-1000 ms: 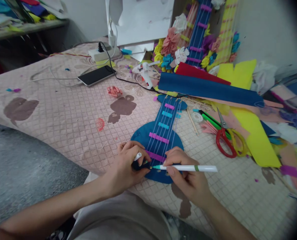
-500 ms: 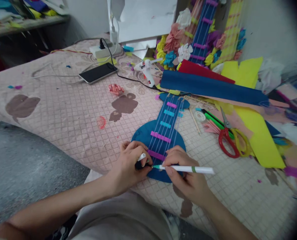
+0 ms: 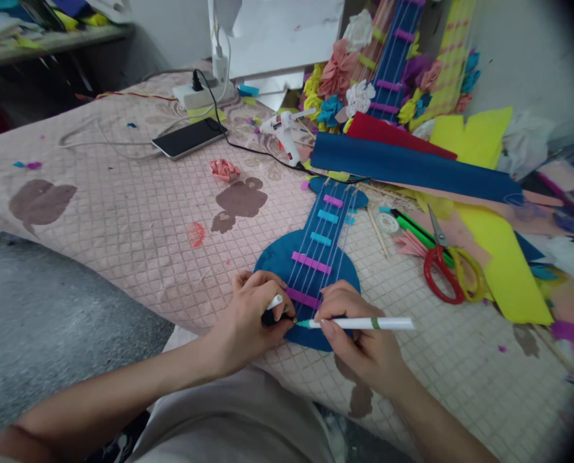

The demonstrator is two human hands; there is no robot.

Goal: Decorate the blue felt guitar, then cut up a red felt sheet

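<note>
A blue paper guitar with white strings and pink and light-blue strips lies on the table in front of me. My right hand is closed around a white marker with a green band. Its green tip points left, at the fingertips of the other hand over the guitar's lower body. My left hand is closed at the guitar's lower left, with a white marker cap between its fingers. Its thumb and finger meet at the marker tip; anything tiny pinched there is too small to name.
Red-and-yellow scissors, a green cutter and a tape roll lie to the right. Behind are a glue gun, a phone, a power strip and a blue paper strip. A pink paper flower lies left of the guitar.
Almost nothing differs. The view has shifted very slightly, while both hands, the marker and the guitar keep their places.
</note>
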